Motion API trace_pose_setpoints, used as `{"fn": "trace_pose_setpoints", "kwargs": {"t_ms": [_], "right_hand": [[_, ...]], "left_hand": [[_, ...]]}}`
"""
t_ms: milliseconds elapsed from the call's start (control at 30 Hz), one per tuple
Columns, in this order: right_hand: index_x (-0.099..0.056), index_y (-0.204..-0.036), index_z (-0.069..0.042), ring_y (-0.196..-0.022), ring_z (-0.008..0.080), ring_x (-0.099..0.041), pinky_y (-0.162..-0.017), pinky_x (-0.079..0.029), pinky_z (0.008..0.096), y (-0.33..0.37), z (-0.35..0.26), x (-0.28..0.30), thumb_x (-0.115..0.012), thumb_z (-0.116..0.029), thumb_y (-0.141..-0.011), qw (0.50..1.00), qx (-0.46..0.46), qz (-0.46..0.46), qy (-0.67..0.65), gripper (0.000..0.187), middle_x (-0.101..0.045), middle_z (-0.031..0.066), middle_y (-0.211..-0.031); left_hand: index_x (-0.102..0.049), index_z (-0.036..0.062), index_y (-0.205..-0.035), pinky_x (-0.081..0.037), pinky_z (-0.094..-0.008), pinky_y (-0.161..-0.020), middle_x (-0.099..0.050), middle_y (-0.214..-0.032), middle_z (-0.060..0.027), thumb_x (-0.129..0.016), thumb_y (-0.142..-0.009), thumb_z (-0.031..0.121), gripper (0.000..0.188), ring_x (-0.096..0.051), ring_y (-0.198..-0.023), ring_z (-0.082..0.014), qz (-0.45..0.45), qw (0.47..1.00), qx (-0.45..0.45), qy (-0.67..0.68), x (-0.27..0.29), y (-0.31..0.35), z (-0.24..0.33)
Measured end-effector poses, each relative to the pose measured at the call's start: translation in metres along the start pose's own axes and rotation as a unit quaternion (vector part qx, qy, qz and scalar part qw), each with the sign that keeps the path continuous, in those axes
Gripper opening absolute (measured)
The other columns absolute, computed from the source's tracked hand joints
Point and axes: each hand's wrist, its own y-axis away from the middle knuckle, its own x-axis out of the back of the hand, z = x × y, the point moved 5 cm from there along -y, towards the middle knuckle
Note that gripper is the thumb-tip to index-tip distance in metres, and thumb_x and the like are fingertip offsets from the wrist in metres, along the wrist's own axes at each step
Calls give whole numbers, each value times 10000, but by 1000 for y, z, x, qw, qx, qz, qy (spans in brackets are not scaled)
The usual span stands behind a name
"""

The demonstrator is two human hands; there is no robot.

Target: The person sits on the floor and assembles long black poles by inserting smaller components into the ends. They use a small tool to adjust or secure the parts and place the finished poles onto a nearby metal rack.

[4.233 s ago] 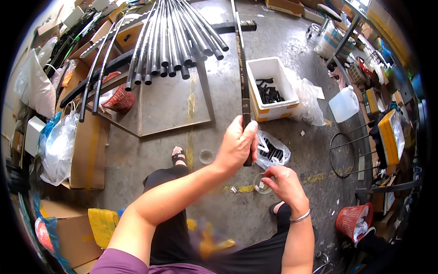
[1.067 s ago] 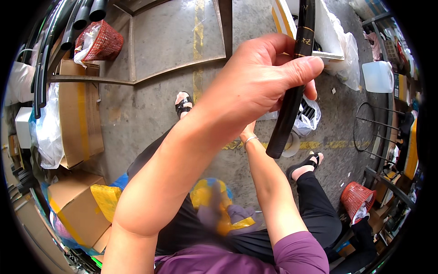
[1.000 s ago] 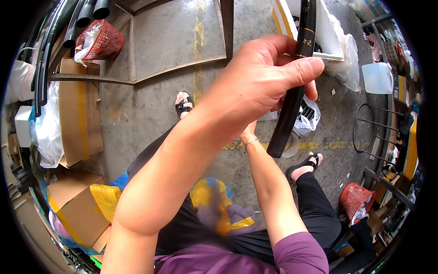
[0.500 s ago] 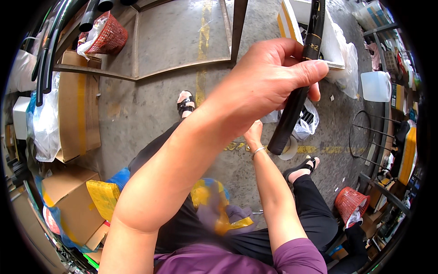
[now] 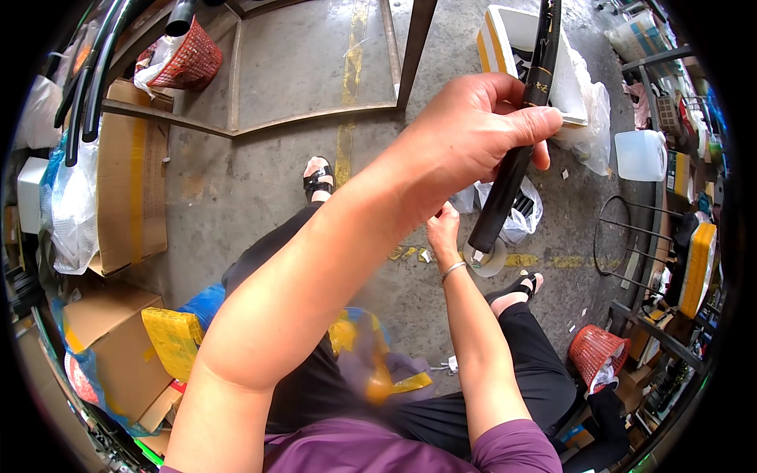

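Note:
My left hand (image 5: 493, 126) is closed round a thick black rod (image 5: 514, 177) with gold markings. The rod slants from the top of the view down to its blunt lower end, and my thumb lies across it. Lower down, partly behind my left forearm, is my right hand (image 5: 443, 230), its fingers drawn together. Whatever they hold, if anything, is hidden or too small to name. Near it a small white scrap (image 5: 426, 256) shows against the floor. Just past the rod's lower end sits a pale round ring (image 5: 490, 262), like a tape roll.
A white foam box (image 5: 574, 98) and a plastic bag with black pieces (image 5: 524, 217) lie ahead right. A metal frame (image 5: 315, 114) stands ahead; black tubes (image 5: 93, 94), a red basket (image 5: 189, 61) and cartons (image 5: 130, 189) fill the left. Another red basket (image 5: 598, 351) is at right.
The view has shifted slightly. My left hand keeps its grip on the rod. Beside my right hand a small white scrap has come into sight, and the fingers show a little more.

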Motion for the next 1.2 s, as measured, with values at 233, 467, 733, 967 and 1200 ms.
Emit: {"fn": "trace_pose_setpoints", "kwargs": {"t_ms": [233,467,733,967,1200], "right_hand": [[-635,-830,2,-605,20,-435,-543,-365,199,9,-19,-1,-643,-114,-853,998,9,-30,-53,118,-542,-65,-679],[-637,-803,12,-584,25,-409,-507,-335,212,29,-79,53,-644,-147,-878,994,-7,-91,62,177,-506,-68,-634],[-614,-747,15,-565,60,-440,-514,-364,234,105,-228,129,-666,-83,-822,965,76,-151,201,134,-518,0,-642],[-605,-730,29,-616,63,-457,-555,-371,221,148,-272,134,-688,-23,-789,979,139,-114,99,114,-511,5,-668],[-614,-736,25,-593,54,-448,-535,-346,206,144,-289,132,-680,-26,-812,987,126,-81,50,113,-509,-8,-675]], "left_hand": [[-592,72,-936,-337,-162,-509,-631,-744,35,-596,-904,338,269,-490,-596,5,3,1000,-1,-14,4,4,0],[-591,53,-942,-413,-190,-637,-615,-821,2,-611,-894,330,281,-540,-740,-42,-22,1000,-11,5,6,-1,-8],[-612,57,-1051,-454,-265,-770,-617,-915,-15,-690,-826,317,353,-572,-873,-94,-10,996,51,-72,5,4,-32],[-620,82,-1043,-460,-283,-746,-633,-924,-11,-721,-790,315,358,-592,-853,-105,-3,994,52,-96,-9,-3,-48],[-623,84,-1049,-457,-272,-724,-636,-915,-5,-741,-769,323,387,-596,-854,-99,-6,993,64,-100,-14,-1,-47]]}}
